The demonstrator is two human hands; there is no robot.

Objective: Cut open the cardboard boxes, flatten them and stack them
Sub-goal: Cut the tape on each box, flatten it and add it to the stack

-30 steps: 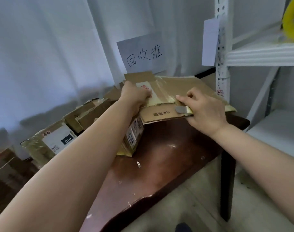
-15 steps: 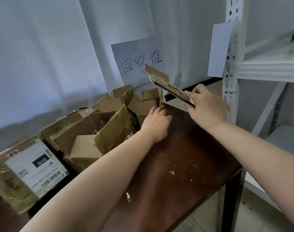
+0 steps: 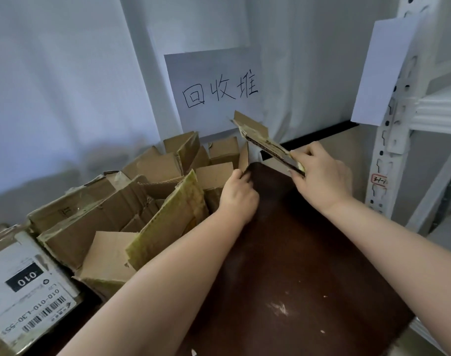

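Note:
My right hand (image 3: 322, 176) grips a flattened cardboard box (image 3: 260, 140) by its near end. The box shows edge-on and tilts up toward the back wall, above the far edge of the dark brown table (image 3: 296, 265). My left hand (image 3: 238, 196) rests with curled fingers at the table's far left corner, beside a pile of opened cardboard boxes (image 3: 155, 201); nothing shows in it. A dark strip under my right fingers is too unclear to name.
A taped box with a white "010" label (image 3: 26, 291) lies at the near left. A handwritten paper sign (image 3: 219, 91) hangs on the white curtain behind the pile. A white metal rack (image 3: 396, 124) with a paper sheet (image 3: 381, 70) stands right of the table.
A second ago both hands pressed the flattened box near the table's far end. My right hand has lifted it edge-on, and my left hand has let go and dropped to the table's corner.

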